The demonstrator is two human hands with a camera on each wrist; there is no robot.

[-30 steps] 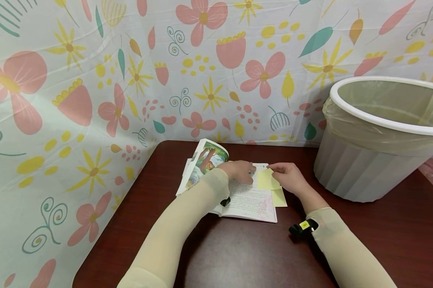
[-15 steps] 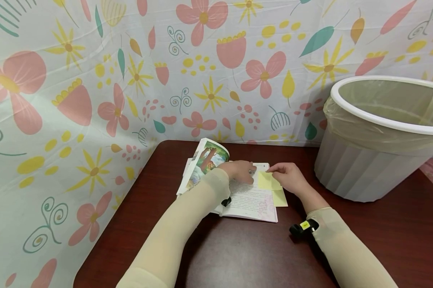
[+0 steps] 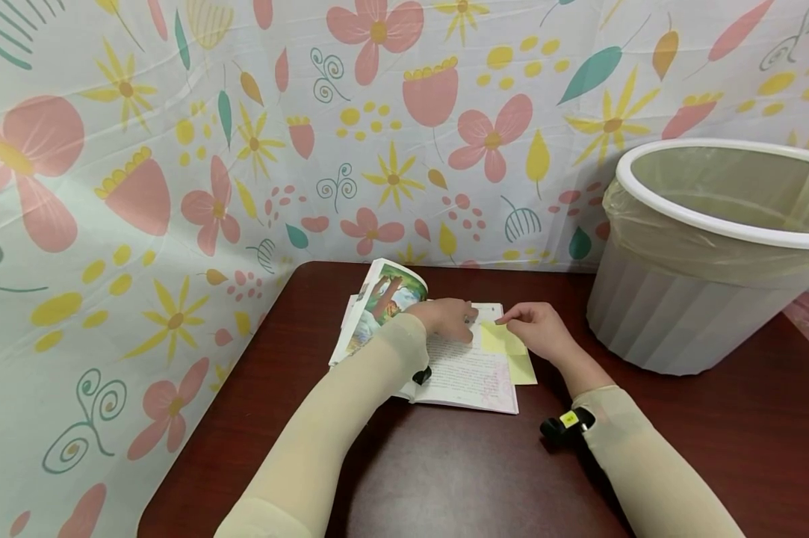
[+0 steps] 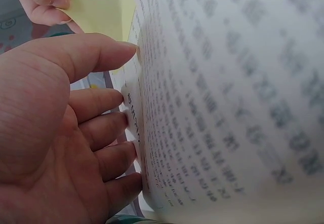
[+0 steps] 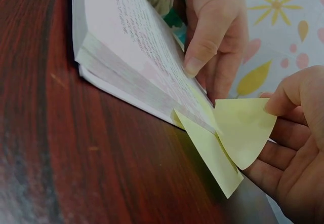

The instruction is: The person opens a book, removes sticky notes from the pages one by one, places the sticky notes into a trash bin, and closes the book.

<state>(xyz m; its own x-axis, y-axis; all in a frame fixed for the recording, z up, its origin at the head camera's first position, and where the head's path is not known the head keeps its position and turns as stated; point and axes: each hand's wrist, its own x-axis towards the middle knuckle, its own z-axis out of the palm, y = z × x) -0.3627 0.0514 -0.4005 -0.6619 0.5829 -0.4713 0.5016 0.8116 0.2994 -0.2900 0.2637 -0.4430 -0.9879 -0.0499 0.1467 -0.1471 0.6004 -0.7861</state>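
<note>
Yellow note (image 5: 244, 130), right hand (image 3: 544, 333) (fingertip pinch)

Passage is afforded over the tabletop (image 3: 458, 471) between the forearms (image 3: 350, 403). From the right hand (image 3: 541, 331), movement is obstructed rightward by the bin (image 3: 673, 314), forward by the patterned curtain (image 3: 552, 217), and leftward by the left hand (image 3: 447, 320).
</note>
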